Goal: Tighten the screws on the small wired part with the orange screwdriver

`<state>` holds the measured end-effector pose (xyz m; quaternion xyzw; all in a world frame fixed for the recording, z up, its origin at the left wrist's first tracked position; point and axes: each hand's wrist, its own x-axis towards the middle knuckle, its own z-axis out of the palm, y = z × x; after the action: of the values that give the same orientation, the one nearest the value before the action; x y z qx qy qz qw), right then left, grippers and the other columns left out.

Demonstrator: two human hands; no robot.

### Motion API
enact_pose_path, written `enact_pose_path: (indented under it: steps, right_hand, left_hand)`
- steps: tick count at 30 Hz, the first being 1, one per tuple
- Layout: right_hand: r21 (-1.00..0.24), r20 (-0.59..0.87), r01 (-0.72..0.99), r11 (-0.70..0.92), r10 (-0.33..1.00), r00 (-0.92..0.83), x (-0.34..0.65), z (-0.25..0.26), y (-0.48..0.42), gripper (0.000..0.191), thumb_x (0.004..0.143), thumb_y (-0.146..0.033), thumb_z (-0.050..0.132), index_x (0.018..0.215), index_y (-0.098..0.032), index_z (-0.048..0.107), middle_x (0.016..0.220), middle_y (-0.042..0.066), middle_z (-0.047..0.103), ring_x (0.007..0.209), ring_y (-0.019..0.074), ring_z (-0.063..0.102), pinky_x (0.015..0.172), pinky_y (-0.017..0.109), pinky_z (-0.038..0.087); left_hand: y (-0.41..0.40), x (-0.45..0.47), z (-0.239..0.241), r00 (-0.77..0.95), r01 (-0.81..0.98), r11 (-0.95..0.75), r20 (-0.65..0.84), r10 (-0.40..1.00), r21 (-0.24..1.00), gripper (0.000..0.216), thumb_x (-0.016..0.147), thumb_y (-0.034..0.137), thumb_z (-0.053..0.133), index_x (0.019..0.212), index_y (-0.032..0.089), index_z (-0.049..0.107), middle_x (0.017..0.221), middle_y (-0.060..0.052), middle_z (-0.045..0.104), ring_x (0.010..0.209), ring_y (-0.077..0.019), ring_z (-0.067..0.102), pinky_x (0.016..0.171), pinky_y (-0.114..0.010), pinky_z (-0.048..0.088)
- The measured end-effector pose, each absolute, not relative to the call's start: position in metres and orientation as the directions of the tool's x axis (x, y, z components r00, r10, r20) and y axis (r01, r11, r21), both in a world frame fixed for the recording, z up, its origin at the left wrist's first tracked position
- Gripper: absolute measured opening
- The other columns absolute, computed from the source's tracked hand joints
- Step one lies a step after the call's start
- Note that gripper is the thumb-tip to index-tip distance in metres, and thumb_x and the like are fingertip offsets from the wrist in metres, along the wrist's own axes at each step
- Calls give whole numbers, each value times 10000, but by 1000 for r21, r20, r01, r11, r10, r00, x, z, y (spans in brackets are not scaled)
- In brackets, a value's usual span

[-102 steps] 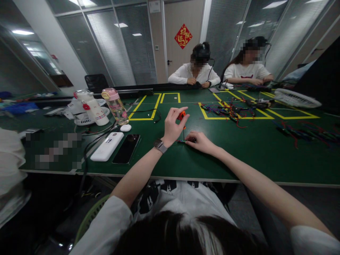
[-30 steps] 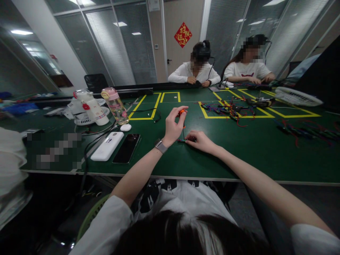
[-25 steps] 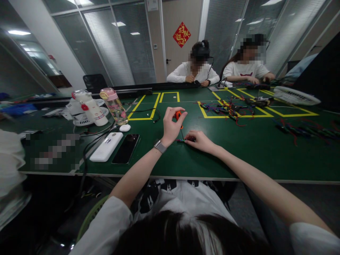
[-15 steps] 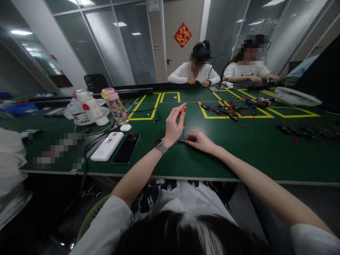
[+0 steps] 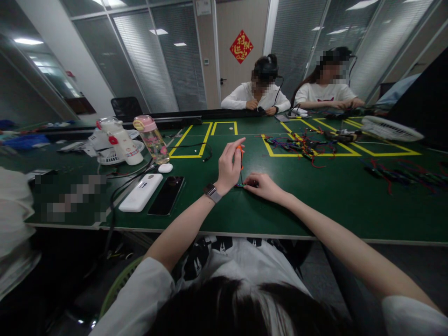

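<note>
My left hand point(image 5: 229, 164), with a watch point(image 5: 212, 192) on its wrist, is closed round the orange handle of a screwdriver point(image 5: 241, 160). The screwdriver stands nearly upright, its dark shaft reaching down to a small circuit board point(image 5: 239, 185) on the green table. At the board's right edge, the fingertips of my right hand point(image 5: 261, 185) pinch it against the tabletop. The curled fingers hide part of the board, and its details are too small to read.
Left of my hands lie a phone point(image 5: 166, 196), a white power bank point(image 5: 141, 192) and a white earbud case point(image 5: 165, 168). Behind them stand a pink-lidded bottle point(image 5: 153, 140) and a white bottle point(image 5: 122, 142). Wired parts point(image 5: 303, 143) lie ahead right. Two people sit opposite.
The fingers of my left hand have shifted slightly on the orange handle, and more of it shows. My right hand stays in place at the board.
</note>
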<state>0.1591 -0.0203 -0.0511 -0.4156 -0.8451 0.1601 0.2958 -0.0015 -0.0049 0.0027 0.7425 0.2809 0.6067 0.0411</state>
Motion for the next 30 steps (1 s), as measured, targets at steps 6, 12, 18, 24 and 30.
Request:
enact_pose_path:
  steps: [6, 12, 18, 24, 30]
  right_hand:
    - [-506, 369, 612, 608, 794, -483, 160, -51, -20, 90, 796, -192, 605, 829, -149, 677, 779, 45, 620, 666, 141, 571, 634, 262, 455]
    - [-517, 373, 602, 609, 793, -482, 160, -52, -20, 92, 797, -193, 602, 832, -157, 679, 794, 44, 628, 667, 140, 574, 643, 266, 462]
    - [-515, 373, 604, 609, 793, -482, 160, -52, -20, 95, 801, -204, 602, 837, -157, 676, 803, 47, 630, 677, 144, 581, 654, 270, 468]
    - [-502, 375, 612, 611, 791, -483, 161, -53, -19, 96, 799, -201, 601, 842, -159, 676, 796, 42, 624, 670, 141, 573, 645, 267, 461]
    - [-520, 371, 601, 607, 794, -481, 160, -52, -19, 96, 795, -193, 604, 837, -151, 678, 797, 46, 626, 668, 142, 582, 643, 266, 461]
  left_hand:
    - [-6, -1, 3, 50, 448, -831, 918, 392, 330, 198, 902, 369, 550, 1018, 215, 595, 890, -25, 549, 812, -133, 541, 750, -274, 473]
    - [-6, -1, 3, 69, 430, -824, 896, 438, 370, 285, 980, 344, 354, 1121, 233, 575, 975, -48, 530, 890, -150, 545, 805, -301, 473]
    - [-6, 0, 4, 61, 430, -839, 917, 395, 333, 223, 950, 303, 461, 1137, 226, 554, 959, -40, 577, 876, -145, 554, 795, -293, 476]
    - [-5, -2, 3, 42, 447, -826, 915, 401, 342, 217, 900, 387, 543, 1028, 225, 611, 879, -25, 504, 788, -132, 533, 720, -271, 479]
    - [-6, -2, 4, 119, 400, -850, 900, 419, 342, 311, 992, 253, 309, 1230, 225, 508, 1057, -59, 594, 984, -148, 570, 858, -297, 473]
